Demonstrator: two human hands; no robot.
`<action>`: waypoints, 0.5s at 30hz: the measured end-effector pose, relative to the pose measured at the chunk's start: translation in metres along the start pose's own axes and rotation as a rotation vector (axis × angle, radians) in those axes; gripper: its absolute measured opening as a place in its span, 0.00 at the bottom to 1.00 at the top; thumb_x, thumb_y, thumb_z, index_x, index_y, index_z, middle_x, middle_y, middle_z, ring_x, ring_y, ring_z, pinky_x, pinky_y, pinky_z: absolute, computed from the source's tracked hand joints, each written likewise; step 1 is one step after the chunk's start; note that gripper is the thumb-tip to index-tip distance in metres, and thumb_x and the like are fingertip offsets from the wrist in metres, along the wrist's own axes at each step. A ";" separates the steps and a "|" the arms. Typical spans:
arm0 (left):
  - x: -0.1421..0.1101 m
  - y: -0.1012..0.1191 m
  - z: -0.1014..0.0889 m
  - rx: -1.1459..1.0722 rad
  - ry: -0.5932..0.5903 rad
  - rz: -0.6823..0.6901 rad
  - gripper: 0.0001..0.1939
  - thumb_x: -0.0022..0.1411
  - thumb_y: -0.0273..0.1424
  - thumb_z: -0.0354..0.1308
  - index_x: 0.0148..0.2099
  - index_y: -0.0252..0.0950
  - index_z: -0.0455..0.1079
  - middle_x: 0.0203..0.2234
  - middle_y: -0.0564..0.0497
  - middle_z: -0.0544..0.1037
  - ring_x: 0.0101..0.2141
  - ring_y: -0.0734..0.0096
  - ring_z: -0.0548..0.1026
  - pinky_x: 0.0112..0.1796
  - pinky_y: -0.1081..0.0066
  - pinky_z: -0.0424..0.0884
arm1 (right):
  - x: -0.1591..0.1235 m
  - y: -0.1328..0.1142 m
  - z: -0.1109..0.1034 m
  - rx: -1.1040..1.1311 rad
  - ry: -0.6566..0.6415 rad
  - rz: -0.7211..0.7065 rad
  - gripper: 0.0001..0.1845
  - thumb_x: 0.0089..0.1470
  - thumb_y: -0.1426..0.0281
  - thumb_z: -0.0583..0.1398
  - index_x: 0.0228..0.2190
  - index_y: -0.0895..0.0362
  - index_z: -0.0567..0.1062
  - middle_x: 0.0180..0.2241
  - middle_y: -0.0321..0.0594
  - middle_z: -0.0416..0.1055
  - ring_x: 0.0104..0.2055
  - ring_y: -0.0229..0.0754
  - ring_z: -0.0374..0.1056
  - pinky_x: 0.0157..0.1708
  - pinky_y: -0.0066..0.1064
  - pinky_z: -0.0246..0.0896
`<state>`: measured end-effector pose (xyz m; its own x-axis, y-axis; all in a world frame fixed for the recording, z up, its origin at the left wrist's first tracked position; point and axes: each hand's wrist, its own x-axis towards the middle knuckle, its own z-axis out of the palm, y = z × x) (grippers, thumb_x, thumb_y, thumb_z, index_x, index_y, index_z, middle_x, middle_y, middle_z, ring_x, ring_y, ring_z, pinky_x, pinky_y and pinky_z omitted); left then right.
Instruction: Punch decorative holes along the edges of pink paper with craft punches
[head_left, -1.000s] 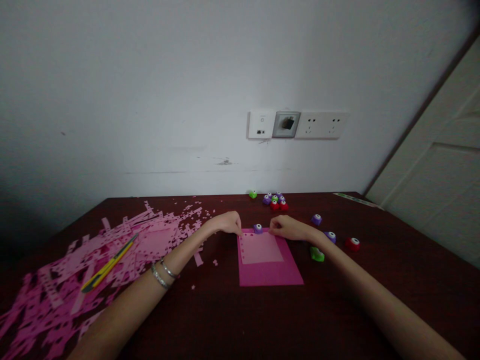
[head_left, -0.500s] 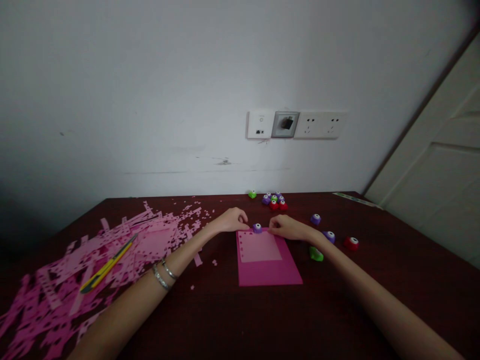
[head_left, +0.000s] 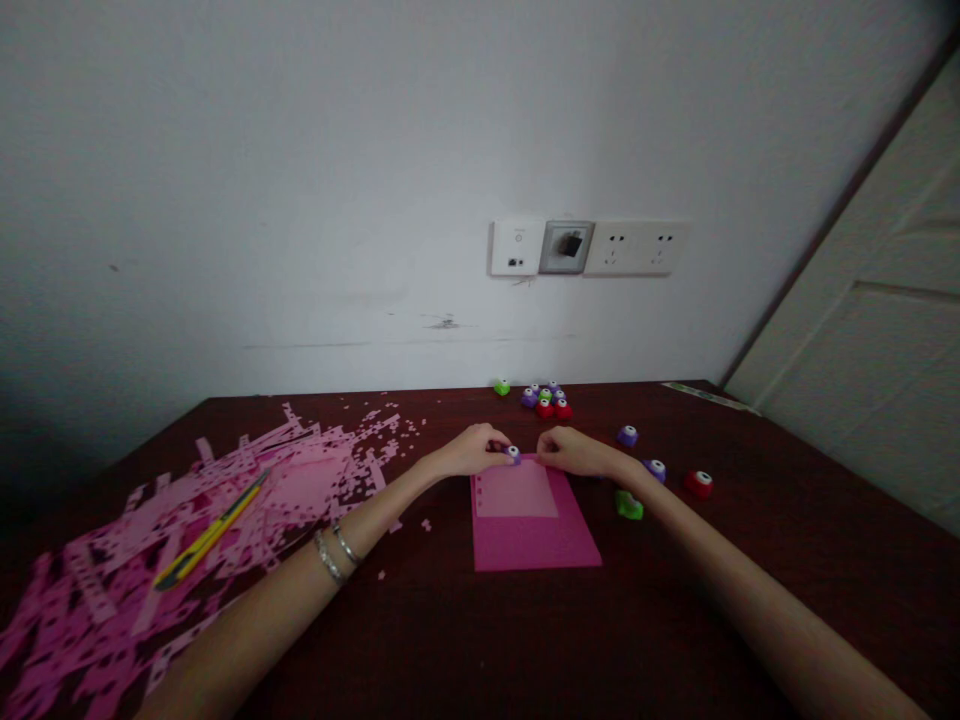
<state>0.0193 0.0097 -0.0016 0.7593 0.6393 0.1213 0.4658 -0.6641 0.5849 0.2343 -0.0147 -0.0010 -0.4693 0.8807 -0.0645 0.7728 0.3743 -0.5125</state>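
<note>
My left hand (head_left: 474, 450) is closed with its thumb and fingers on a small purple paper punch (head_left: 513, 456), which sits at the top edge of the paper. My right hand (head_left: 571, 450) pinches the top edge of the paper near its right corner. A light pink sheet (head_left: 521, 496) with a column of punched holes along its left side lies over a larger dark pink sheet (head_left: 534, 546). The left hand covers part of the upper left corner.
Pink paper strips and punched bits (head_left: 97, 640) are heaped on the left, with a yellow utility knife (head_left: 214, 530) on top. Several small punches (head_left: 546, 400) cluster near the wall. A green punch (head_left: 628, 505) and a red punch (head_left: 699, 484) lie on the right.
My left hand has moved right and taken hold of the purple punch, which stood between the hands before. My right hand stays at the paper's top edge.
</note>
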 end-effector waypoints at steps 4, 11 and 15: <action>-0.001 -0.001 -0.001 -0.032 -0.021 0.022 0.14 0.54 0.35 0.57 0.42 0.34 0.74 0.31 0.50 0.76 0.31 0.73 0.69 0.33 0.74 0.61 | 0.000 -0.001 -0.001 0.000 0.007 0.010 0.11 0.48 0.69 0.54 0.25 0.62 0.73 0.24 0.41 0.71 0.26 0.38 0.64 0.24 0.26 0.53; -0.001 -0.004 -0.003 -0.071 -0.075 0.014 0.20 0.54 0.41 0.57 0.45 0.34 0.72 0.30 0.50 0.75 0.29 0.74 0.68 0.32 0.74 0.62 | -0.001 -0.002 -0.001 -0.006 0.004 0.018 0.12 0.49 0.67 0.54 0.26 0.62 0.73 0.25 0.41 0.71 0.27 0.38 0.64 0.25 0.26 0.54; 0.000 -0.007 -0.014 -0.120 -0.055 -0.121 0.29 0.50 0.46 0.58 0.49 0.31 0.69 0.30 0.48 0.75 0.28 0.75 0.67 0.29 0.74 0.61 | -0.002 0.000 -0.006 -0.018 0.017 0.010 0.16 0.51 0.62 0.54 0.27 0.61 0.73 0.26 0.42 0.71 0.27 0.38 0.64 0.26 0.27 0.54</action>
<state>0.0098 0.0194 0.0055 0.7265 0.6872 0.0019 0.4999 -0.5304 0.6847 0.2380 -0.0147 0.0039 -0.4539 0.8893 -0.0549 0.7854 0.3703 -0.4960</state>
